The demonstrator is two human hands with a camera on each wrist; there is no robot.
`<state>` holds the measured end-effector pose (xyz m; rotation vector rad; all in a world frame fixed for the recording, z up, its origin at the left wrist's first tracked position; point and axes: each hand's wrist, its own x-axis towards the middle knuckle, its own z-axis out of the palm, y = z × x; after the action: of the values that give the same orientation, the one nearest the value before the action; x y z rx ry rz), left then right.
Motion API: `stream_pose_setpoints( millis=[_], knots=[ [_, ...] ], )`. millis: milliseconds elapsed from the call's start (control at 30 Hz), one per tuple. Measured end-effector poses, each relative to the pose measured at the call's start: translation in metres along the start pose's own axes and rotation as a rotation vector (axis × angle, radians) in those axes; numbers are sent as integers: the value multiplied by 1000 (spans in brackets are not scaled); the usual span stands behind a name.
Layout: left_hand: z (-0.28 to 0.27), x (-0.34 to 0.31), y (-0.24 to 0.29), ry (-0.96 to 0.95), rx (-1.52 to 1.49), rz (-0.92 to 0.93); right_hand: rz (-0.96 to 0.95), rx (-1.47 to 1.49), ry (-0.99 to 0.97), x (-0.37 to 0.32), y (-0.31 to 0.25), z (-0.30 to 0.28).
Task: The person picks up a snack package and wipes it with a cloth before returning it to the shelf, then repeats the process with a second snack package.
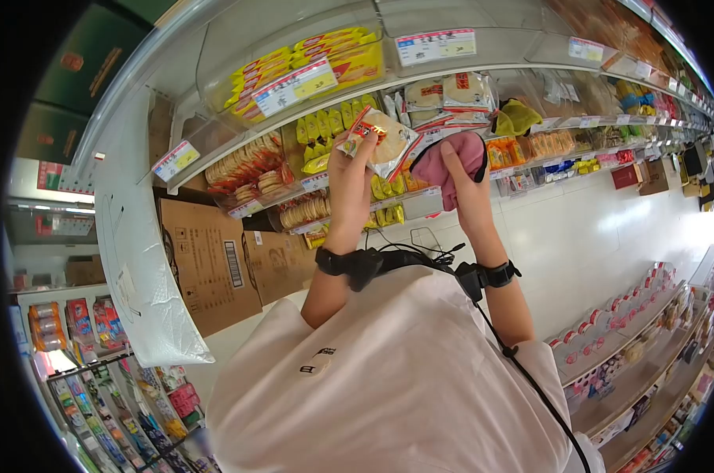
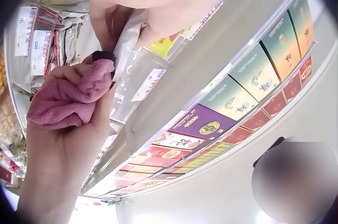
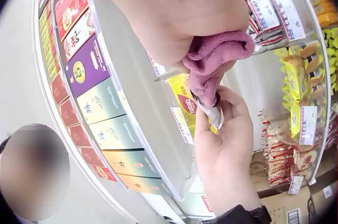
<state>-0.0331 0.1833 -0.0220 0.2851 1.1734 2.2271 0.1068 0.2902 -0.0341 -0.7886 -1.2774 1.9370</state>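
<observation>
In the head view the left hand [image 1: 351, 185] grips a clear packet [image 1: 390, 142] with red print and a pale round item inside, thumb on its front. Beside it, the right hand [image 1: 469, 189] holds a bunched pink cloth [image 1: 451, 162] with a dark edge, its thumb across the cloth. From the left wrist view, the cloth [image 2: 68, 97] lies folded in the right hand [image 2: 68, 145], against the packet's edge [image 2: 127, 44]. The right wrist view shows the cloth [image 3: 216, 55] touching the packet [image 3: 212, 114], which the left hand [image 3: 227, 139] pinches.
Shelves with clear bins hold yellow packets [image 1: 357, 59], round wafer packs [image 1: 251, 165] and similar clear packets [image 1: 467, 91]. A yellow-green cloth [image 1: 517, 118] lies on the shelf's edge to the right. Cardboard boxes [image 1: 207, 260] stand below left; boxed goods [image 3: 87, 68] line an upper shelf.
</observation>
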Motion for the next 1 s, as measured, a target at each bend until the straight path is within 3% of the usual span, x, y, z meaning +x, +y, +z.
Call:
stream_pose_setpoints(
  millis=[100,200,300,333,433,533,633,700,867,1000],
  knots=[
    [9,-4,-1,-136,160,-145,104,-105,-101,0,-3,-21],
    [23,-6,-18,-210,264,-171,-39,-100,-124,-4,7,-16],
    [28,-7,-30,-396,326,-174,-106,-127,9,-3,5,-30],
    [27,-9,-30,-393,353,-246,-68,-114,-8,-3,1,-35],
    [36,-10,-36,-376,276,-222,11,-98,-34,-3,-7,-47],
    [39,5,-34,-350,394,-206,0,-91,15,-5,0,-52],
    [42,41,-33,-314,266,-155,25,-31,19,-8,-1,-51],
    [37,58,-36,-251,138,-114,150,-26,-29,-10,-8,-55],
    [21,37,-19,-146,235,-159,8,-77,31,-4,3,-50],
    [-21,25,-3,-316,338,-193,-33,-112,19,1,15,-40]
  ],
)
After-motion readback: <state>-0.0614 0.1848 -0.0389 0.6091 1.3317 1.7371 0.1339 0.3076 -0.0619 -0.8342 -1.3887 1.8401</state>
